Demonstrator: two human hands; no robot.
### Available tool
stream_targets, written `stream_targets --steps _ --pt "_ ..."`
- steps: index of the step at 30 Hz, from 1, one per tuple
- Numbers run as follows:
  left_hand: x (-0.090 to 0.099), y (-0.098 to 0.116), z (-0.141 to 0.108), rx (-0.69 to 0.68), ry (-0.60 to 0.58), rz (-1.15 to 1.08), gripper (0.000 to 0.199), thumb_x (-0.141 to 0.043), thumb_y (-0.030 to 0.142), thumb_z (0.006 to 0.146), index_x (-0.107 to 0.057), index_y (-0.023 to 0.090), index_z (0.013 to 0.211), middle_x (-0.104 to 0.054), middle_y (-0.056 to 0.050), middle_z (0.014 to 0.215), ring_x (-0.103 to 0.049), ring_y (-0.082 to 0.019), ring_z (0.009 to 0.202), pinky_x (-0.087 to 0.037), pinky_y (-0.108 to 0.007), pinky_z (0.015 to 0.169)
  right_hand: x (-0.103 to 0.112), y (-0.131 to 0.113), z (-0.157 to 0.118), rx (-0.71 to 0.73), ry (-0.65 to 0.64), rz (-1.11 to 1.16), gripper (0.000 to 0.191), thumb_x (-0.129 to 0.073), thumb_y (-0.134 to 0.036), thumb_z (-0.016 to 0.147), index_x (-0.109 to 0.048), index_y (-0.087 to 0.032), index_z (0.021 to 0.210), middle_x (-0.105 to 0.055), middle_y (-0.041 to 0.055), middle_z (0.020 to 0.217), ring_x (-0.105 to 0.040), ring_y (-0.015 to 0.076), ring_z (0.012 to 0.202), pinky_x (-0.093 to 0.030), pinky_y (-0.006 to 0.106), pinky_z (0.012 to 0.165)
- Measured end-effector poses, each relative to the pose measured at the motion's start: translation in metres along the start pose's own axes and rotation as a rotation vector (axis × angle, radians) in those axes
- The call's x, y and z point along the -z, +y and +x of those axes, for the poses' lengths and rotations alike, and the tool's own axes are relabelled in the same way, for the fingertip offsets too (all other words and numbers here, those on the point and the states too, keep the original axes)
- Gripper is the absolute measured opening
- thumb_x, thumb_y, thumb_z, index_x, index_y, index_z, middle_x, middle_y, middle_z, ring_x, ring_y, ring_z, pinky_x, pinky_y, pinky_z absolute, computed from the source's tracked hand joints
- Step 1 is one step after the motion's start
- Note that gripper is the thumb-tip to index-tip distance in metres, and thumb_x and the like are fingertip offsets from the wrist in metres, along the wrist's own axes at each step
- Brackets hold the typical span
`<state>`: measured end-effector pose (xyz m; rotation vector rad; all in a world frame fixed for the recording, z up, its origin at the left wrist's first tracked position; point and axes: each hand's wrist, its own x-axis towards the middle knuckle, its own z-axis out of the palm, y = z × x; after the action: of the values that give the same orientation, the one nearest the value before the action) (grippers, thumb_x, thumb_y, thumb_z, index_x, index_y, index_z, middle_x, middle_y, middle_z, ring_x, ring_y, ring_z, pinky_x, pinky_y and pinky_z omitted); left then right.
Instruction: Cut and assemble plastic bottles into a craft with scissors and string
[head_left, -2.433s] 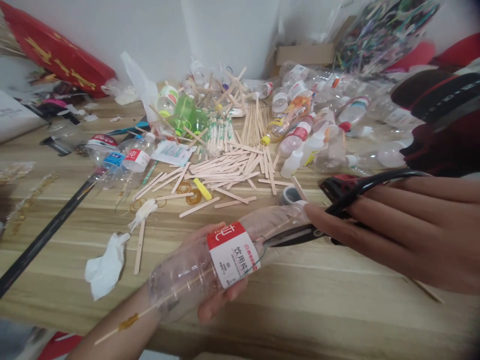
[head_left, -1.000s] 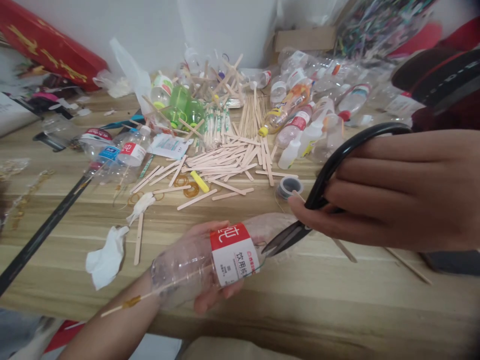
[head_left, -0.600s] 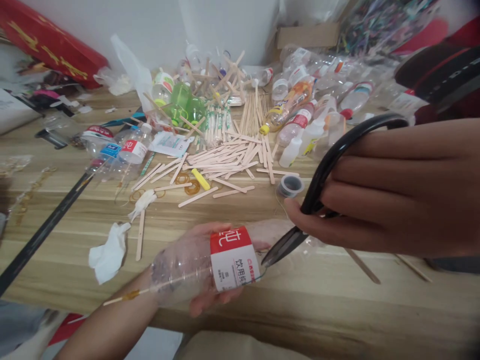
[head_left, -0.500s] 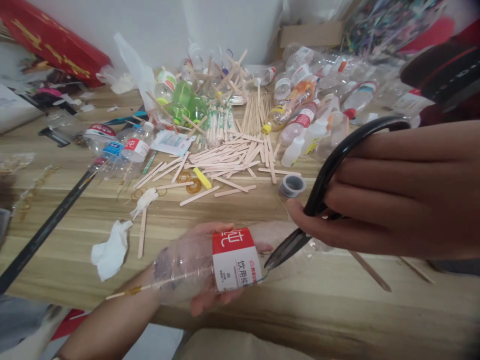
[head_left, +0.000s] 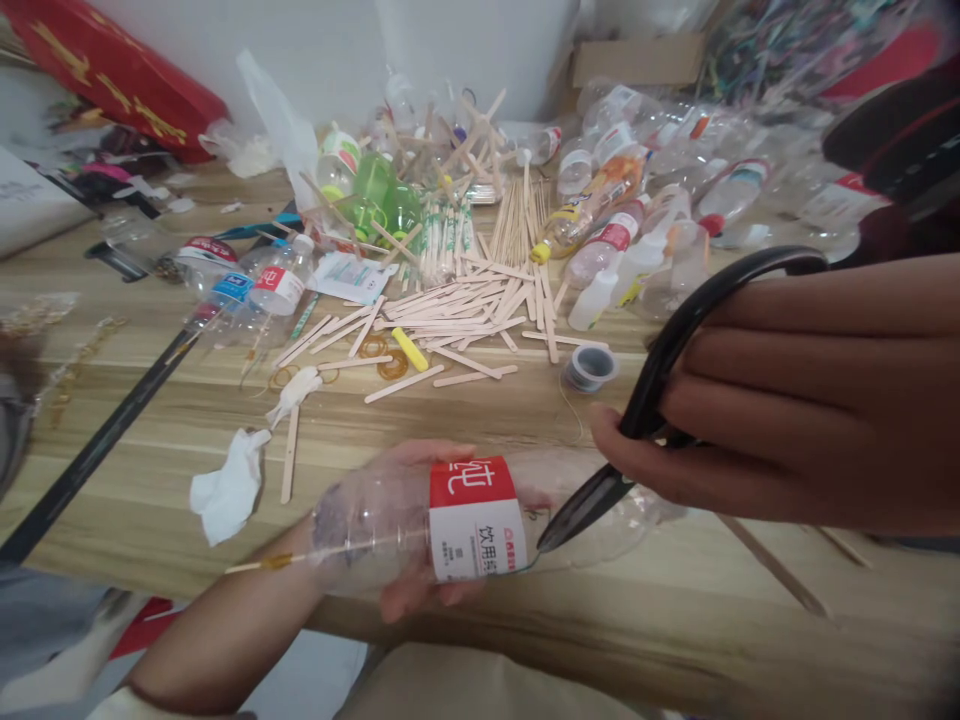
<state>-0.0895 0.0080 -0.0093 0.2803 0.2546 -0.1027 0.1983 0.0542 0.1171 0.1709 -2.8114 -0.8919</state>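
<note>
My left hand [head_left: 420,595] is wrapped from behind and below around a clear plastic bottle [head_left: 367,520] with a red and white label [head_left: 474,515]. The bottle lies nearly sideways above the table's front edge. A thin stick [head_left: 255,566] with a brown binding projects from its left end. In my right hand [head_left: 787,390] is a pair of black-handled scissors [head_left: 589,505], fingers through the handle loop. The blades look closed together, and their tip is at the label's right edge, beside a thin green thread [head_left: 525,567]. Whether the tip touches the thread I cannot tell.
Wooden craft sticks [head_left: 457,310] lie heaped mid-table, with rubber bands and a yellow tube [head_left: 409,349] in front. A small grey cup [head_left: 591,368] stands near the scissors. Several plastic bottles [head_left: 611,240] crowd the back right. Crumpled tissue [head_left: 229,490] lies at left.
The whole view has shifted slightly, so the table things appear a little to the right. Both hands keep their grips, and the scissor tip stays by the label's right edge.
</note>
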Motion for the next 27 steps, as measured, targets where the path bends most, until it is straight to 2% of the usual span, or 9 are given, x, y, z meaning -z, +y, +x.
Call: stream_targets --steps 3,6,10,13,15,18,22,27 --pt "-0.007 0.003 0.002 0.0 0.03 0.048 0.064 -0.047 0.062 0.083 -0.067 0.012 0.118 -0.074 -0.008 0.074 -0.065 -0.021 0.053 -0.048 -0.026 0.041 0.001 0.001 0.003 0.06 0.013 -0.084 0.037 -0.031 -0.01 0.1 -0.064 -0.027 0.094 -0.045 -0.0027 0.068 -0.045 0.0154 0.064 -0.031 0.038 0.063" --pt "-0.008 0.004 0.003 -0.073 0.005 0.061 0.061 -0.047 0.061 0.083 -0.069 0.013 0.113 -0.073 -0.008 0.073 -0.063 -0.019 0.05 -0.045 -0.024 0.038 0.0 0.004 0.002 0.046 -0.001 -0.115 0.036 -0.033 -0.014 0.101 -0.066 -0.026 0.096 -0.044 -0.0027 0.068 -0.043 0.0144 0.064 -0.032 0.037 0.06" --pt "0.001 0.005 0.004 -0.065 -0.027 0.058 0.062 -0.043 0.063 0.084 -0.068 0.011 0.108 -0.073 -0.008 0.073 -0.065 -0.02 0.05 -0.047 -0.025 0.038 -0.001 0.008 -0.002 -0.059 -0.012 -0.143 0.035 -0.036 -0.02 0.101 -0.069 -0.029 0.094 -0.044 -0.0036 0.069 -0.042 0.0141 0.067 -0.034 0.037 0.062" --pt "0.012 0.003 0.006 -0.081 -0.023 -0.005 0.068 -0.036 0.064 0.086 -0.065 0.007 0.107 -0.073 -0.013 0.081 -0.069 -0.023 0.053 -0.052 -0.03 0.04 -0.002 0.008 -0.003 -0.06 0.008 -0.159 0.029 -0.042 -0.022 0.1 -0.068 -0.031 0.091 -0.045 -0.0041 0.069 -0.042 0.0141 0.069 -0.036 0.037 0.064" --pt "0.016 0.001 0.007 -0.119 -0.026 -0.026 0.069 -0.034 0.064 0.086 -0.064 0.005 0.106 -0.073 -0.014 0.081 -0.069 -0.024 0.054 -0.052 -0.029 0.039 -0.003 0.007 -0.003 -0.046 0.01 -0.184 0.028 -0.043 -0.021 0.1 -0.068 -0.03 0.09 -0.046 -0.0034 0.069 -0.043 0.0148 0.069 -0.037 0.036 0.065" --pt "0.014 0.0 0.006 -0.147 0.018 -0.007 0.072 -0.031 0.065 0.087 -0.06 0.004 0.111 -0.073 -0.014 0.08 -0.068 -0.022 0.051 -0.05 -0.027 0.037 -0.005 0.005 -0.002 -0.052 0.008 -0.193 0.033 -0.038 -0.017 0.1 -0.068 -0.028 0.092 -0.045 -0.0027 0.069 -0.044 0.0149 0.068 -0.037 0.036 0.064" --pt "0.005 -0.001 0.003 -0.177 0.17 0.057 0.074 -0.024 0.065 0.091 -0.057 0.005 0.119 -0.072 -0.01 0.074 -0.066 -0.02 0.047 -0.047 -0.023 0.037 -0.006 0.003 -0.001 -0.002 0.026 -0.133 0.034 -0.039 -0.013 0.1 -0.069 -0.027 0.091 -0.046 -0.0025 0.07 -0.044 0.0144 0.068 -0.036 0.037 0.065" --pt "0.002 0.0 0.005 -0.202 0.171 0.088 0.08 -0.021 0.067 0.09 -0.051 0.004 0.128 -0.071 -0.01 0.071 -0.064 -0.019 0.042 -0.046 -0.023 0.036 -0.006 0.003 -0.002 -0.003 0.013 -0.121 0.04 -0.033 -0.011 0.102 -0.067 -0.028 0.089 -0.045 -0.0025 0.071 -0.044 0.0145 0.07 -0.035 0.037 0.067"
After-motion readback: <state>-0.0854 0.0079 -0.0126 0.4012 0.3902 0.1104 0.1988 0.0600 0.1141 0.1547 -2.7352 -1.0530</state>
